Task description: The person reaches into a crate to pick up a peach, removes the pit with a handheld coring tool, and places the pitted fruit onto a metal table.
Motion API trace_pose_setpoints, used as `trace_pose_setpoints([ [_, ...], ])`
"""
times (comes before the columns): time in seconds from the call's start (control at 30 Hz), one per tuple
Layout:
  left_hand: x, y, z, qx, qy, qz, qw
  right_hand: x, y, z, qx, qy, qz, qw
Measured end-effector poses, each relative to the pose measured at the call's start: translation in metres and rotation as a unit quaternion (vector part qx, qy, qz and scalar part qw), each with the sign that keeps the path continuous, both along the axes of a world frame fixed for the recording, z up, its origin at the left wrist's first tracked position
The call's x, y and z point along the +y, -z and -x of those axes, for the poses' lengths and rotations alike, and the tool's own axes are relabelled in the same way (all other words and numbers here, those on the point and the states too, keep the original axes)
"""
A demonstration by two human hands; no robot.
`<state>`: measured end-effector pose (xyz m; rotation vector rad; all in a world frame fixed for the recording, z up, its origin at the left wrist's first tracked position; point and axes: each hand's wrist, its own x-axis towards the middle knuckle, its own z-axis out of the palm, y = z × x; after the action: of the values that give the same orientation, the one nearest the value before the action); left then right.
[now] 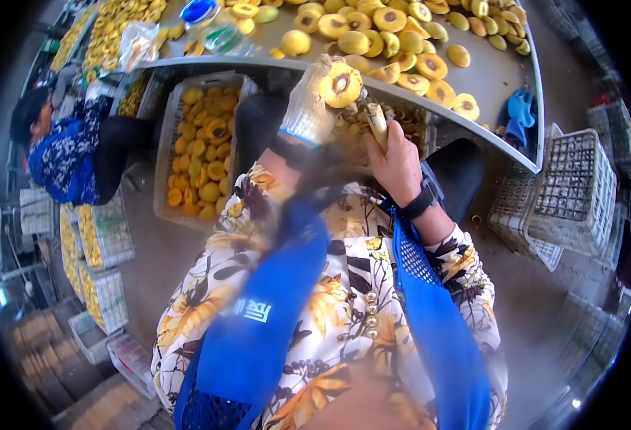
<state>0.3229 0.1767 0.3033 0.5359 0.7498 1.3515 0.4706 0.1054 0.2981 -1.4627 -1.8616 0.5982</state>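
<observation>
In a white knitted glove, my left hand (pixel 307 104) grips a halved yellow peach (pixel 338 87), cut face toward me and the stone showing at its centre. My bare right hand (pixel 397 163) is closed around the pale wooden handle of a small tool (pixel 378 123). The tool's metal tip points up beside the peach's right edge; its exact shape is too small to make out. Both hands are in front of the metal table edge, over a container of brownish scraps (pixel 416 122). Many peach halves (pixel 430 66) lie on the table just beyond.
A crate of peaches (pixel 204 150) stands on the floor to my left. Stacked white crates (pixel 570 190) are on the right. The metal table (pixel 297 63) holds a blue-capped bottle (pixel 199 13), a plastic bag (pixel 139 44) and a blue object (pixel 520 111). Another person (pixel 65 154) sits at far left.
</observation>
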Motion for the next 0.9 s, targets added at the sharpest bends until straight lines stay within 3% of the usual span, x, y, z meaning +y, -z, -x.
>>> trace_pose_setpoints([
  [0.03,-0.005,0.0,0.002,-0.012,-0.015,-0.026,0.999,0.004,0.006,0.006,0.019,0.033,0.065,0.997],
  [0.1,-0.009,-0.001,0.01,-0.077,0.024,-0.014,0.997,0.005,0.006,0.017,0.029,0.027,0.055,0.998],
  [0.47,0.004,0.006,0.001,-0.105,0.041,-0.077,0.991,0.013,0.009,0.032,-0.033,0.085,0.031,0.995],
  [0.63,0.009,0.023,-0.01,-0.034,0.013,-0.075,0.996,0.013,0.008,0.028,-0.039,0.097,0.049,0.993],
  [0.77,-0.002,-0.001,-0.018,0.031,0.008,-0.039,0.999,0.009,0.011,0.03,-0.049,0.109,0.065,0.991],
  [0.9,0.0,0.001,-0.026,0.048,-0.004,-0.076,0.996,0.009,0.01,0.026,-0.047,0.124,0.072,0.988],
])
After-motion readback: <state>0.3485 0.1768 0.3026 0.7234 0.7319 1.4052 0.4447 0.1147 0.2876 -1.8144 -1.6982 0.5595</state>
